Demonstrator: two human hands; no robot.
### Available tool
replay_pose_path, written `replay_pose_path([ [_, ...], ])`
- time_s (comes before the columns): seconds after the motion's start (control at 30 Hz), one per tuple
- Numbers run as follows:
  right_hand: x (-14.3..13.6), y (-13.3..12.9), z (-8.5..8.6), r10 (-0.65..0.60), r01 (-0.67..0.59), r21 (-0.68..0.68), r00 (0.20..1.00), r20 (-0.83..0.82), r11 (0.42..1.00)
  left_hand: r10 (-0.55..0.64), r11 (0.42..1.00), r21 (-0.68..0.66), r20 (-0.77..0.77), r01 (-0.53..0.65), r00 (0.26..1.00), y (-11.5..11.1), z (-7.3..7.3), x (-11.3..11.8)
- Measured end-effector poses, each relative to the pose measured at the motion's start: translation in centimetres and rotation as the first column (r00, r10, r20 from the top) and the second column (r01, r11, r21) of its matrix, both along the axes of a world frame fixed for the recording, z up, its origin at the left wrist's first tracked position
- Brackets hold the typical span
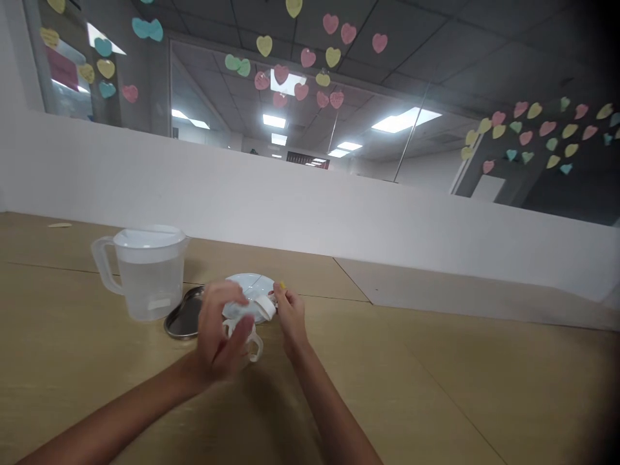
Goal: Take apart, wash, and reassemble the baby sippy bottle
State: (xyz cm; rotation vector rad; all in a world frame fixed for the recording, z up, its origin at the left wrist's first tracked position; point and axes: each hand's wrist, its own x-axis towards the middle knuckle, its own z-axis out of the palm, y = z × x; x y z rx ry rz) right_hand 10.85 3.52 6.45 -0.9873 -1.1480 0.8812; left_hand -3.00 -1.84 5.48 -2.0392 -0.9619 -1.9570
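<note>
My right hand (290, 316) is closed, with fingertips pinching a small white piece with a band-like edge (265, 307). A bit of yellow (283, 285) shows at those fingertips; I cannot make out what it belongs to. My left hand (217, 332) is raised just to the left, slightly blurred, its thumb and fingers curved and apart. Below the hands is a white part with a curved hook or handle (256, 347), partly hidden by the left thumb. Behind both hands lies a white plate (249, 281) on the table.
A translucent measuring jug (152, 284) with a handle stands on the left of the wooden table (411, 387). Beside it, a shallow metal tray (183, 318) lies partly behind my left hand. A white low wall (290, 200) with glass above borders the table's far edge.
</note>
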Motion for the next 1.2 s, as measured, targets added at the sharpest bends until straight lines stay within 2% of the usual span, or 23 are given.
replay_pose_path([
  [0.07, -0.4, 0.5, -1.0, -0.029, 0.03, 0.011, 0.998, -0.051, 0.999, 0.017, 0.996, -0.089, -0.067, -0.023, 0.998, 1.3, 0.9, 0.2],
  [0.13, -0.6, 0.4, -1.6, -0.031, 0.032, 0.013, 0.994, -0.102, 0.999, 0.03, 0.975, -0.21, -0.207, -0.075, 0.978, 2.6, 0.9, 0.2],
  [0.2, -0.7, 0.0, -2.0, -0.02, 0.023, 0.021, 0.989, -0.149, 0.999, 0.027, 0.951, -0.286, -0.295, -0.116, 0.955, 3.4, 0.0, -0.1],
  [0.37, -0.9, -0.7, -2.2, -0.005, 0.016, 0.057, 0.984, -0.177, 0.998, -0.018, 0.933, -0.346, -0.306, -0.093, 0.952, 3.6, -2.3, -0.9],
  [0.5, -1.4, -1.6, -2.4, -0.043, 0.06, 0.106, 0.988, -0.149, 0.993, -0.066, 0.956, -0.291, -0.291, -0.023, 0.955, 3.2, -2.8, -1.1],
  [0.6, -1.9, -2.5, -2.7, -0.059, 0.073, 0.174, 0.995, -0.086, 0.982, -0.048, 0.973, -0.229, -0.272, -0.016, 0.961, 3.0, -3.3, -1.1],
  [0.77, -2.2, -3.6, -3.5, 0.019, -0.041, 0.29, 0.997, 0.078, 0.956, 0.051, 0.995, -0.066, -0.247, -0.069, 0.968, 3.0, -4.6, -1.6],
  [0.9, -1.8, -3.5, -3.5, 0.021, -0.095, 0.383, 0.981, 0.193, 0.919, 0.077, 0.996, 0.069, -0.233, -0.063, 0.969, 3.0, -4.9, -1.8],
  [1.1, -1.4, -3.1, -3.0, -0.134, -0.039, 0.479, 0.937, 0.322, 0.877, 0.058, 0.987, 0.159, -0.243, -0.02, 0.968, 3.2, -5.0, -1.8],
  [1.2, -1.6, -3.1, -2.8, -0.133, -0.03, 0.464, 0.94, 0.313, 0.885, 0.056, 0.983, 0.181, -0.259, -0.009, 0.964, 3.3, -5.1, -1.9],
])
